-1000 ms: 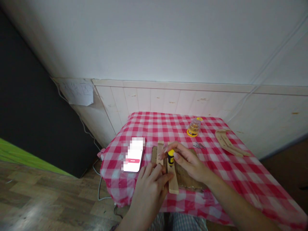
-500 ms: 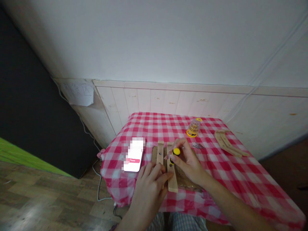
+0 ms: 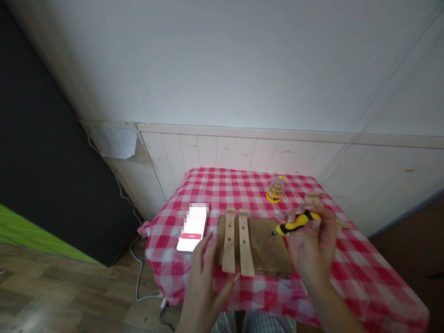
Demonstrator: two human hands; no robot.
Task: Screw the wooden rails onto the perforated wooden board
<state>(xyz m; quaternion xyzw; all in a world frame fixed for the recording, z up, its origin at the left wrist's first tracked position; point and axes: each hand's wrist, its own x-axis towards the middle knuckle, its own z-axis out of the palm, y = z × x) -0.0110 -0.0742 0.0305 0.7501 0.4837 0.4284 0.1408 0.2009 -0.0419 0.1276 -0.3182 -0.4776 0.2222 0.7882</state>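
My right hand [image 3: 312, 240] is closed around a yellow and black screwdriver [image 3: 297, 223], its short metal end pointing left over a brown wooden board [image 3: 268, 252]. Two pale wooden strips [image 3: 229, 252] lie side by side across the left part of that board. Dark screws or holes show along both strips. At the board's left edge, my left hand [image 3: 206, 277] is open, thumb and fingers apart around the near left corner, with nothing held. Small metal pieces [image 3: 280, 215] lie behind the right fingers, partly hidden.
A lit phone [image 3: 193, 229] lies left of the board. Toward the back stands a clear bit case [image 3: 276, 189] with a yellow base. Curved wooden pieces [image 3: 314, 199] sit at the right, partly covered by my hand. The checkered tablecloth [image 3: 222, 185] reaches the wall.
My right hand has lifted the screwdriver off the right strip and moved right, tilting it nearly flat. My left hand has released the strip and opened, moving left and toward me.
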